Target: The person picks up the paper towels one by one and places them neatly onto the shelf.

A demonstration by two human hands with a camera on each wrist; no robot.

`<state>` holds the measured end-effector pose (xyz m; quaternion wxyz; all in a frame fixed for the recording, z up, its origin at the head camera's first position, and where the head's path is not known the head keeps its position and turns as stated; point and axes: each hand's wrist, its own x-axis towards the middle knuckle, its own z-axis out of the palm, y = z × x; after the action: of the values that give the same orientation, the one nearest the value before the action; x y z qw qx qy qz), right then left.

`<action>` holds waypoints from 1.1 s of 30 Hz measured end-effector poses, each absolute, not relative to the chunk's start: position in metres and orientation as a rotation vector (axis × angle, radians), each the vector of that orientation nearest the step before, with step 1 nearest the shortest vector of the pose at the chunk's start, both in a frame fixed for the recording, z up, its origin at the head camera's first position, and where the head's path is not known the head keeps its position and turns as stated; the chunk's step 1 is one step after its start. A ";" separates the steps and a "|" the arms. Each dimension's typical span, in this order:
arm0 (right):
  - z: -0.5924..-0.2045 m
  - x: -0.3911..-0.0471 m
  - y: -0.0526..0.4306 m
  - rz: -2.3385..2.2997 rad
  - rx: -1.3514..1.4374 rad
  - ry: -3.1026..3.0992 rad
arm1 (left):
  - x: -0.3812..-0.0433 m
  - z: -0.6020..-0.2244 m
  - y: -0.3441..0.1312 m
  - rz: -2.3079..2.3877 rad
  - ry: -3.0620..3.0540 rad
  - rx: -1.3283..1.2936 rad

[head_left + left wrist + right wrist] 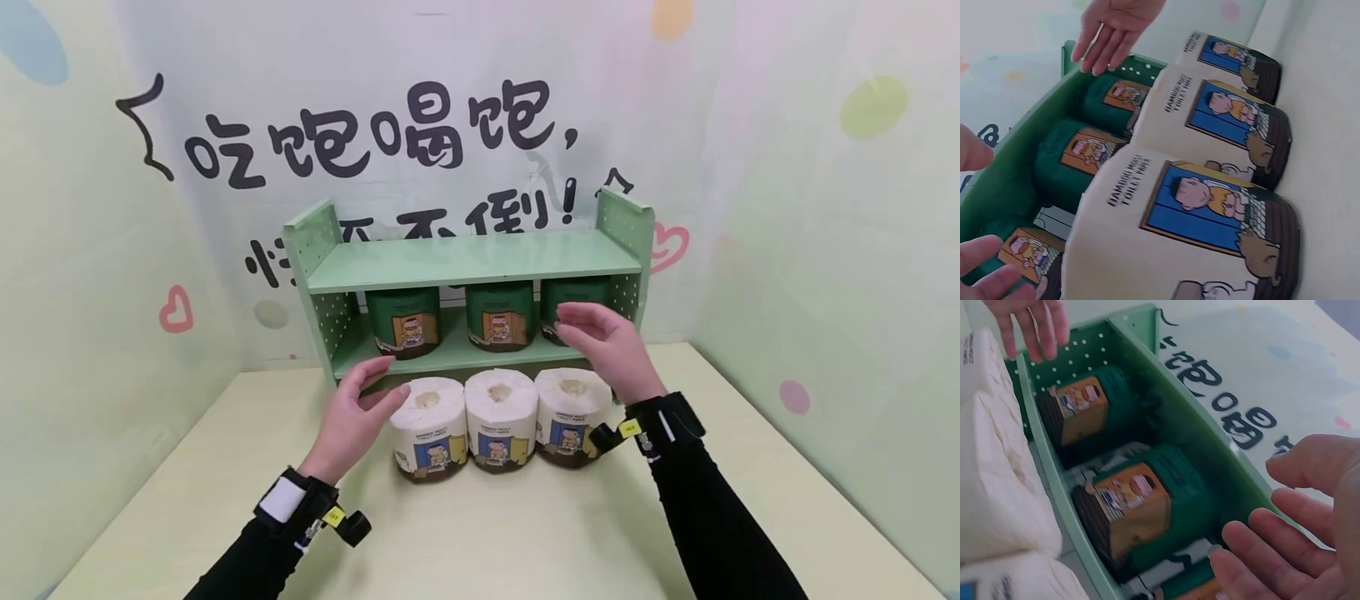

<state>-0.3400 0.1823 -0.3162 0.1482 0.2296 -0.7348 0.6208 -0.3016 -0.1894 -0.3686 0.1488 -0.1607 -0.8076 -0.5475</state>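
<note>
My left hand (351, 421) is held in the air beside the left white toilet paper roll (429, 433), fingers loosely bent and holding nothing. Over on the right, my right hand (611, 350) hovers in front of the right green roll (576, 293) and above the right white roll (573, 408), also holding nothing. The middle white roll (501, 417) stands between the other two in a row on the table. Behind them, the left green roll (405, 321) and middle green roll (500, 317) stand on the lower level of a green shelf (472, 260).
The shelf's top board and perforated side panels (626, 242) rise behind the white rolls. Pale printed walls (810, 250) enclose the table (487, 542) at the back and both sides. A small camera is strapped to each wrist.
</note>
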 end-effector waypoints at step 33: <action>-0.388 -0.398 0.255 1.477 0.168 -2.330 | -0.321 -0.419 -0.191 -1.551 -2.636 -0.431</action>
<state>-0.3983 0.2554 -0.3885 0.1878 0.0597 -0.8280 0.5249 -0.3208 -0.1911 -0.4193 0.0267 -0.1394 -0.8532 -0.5019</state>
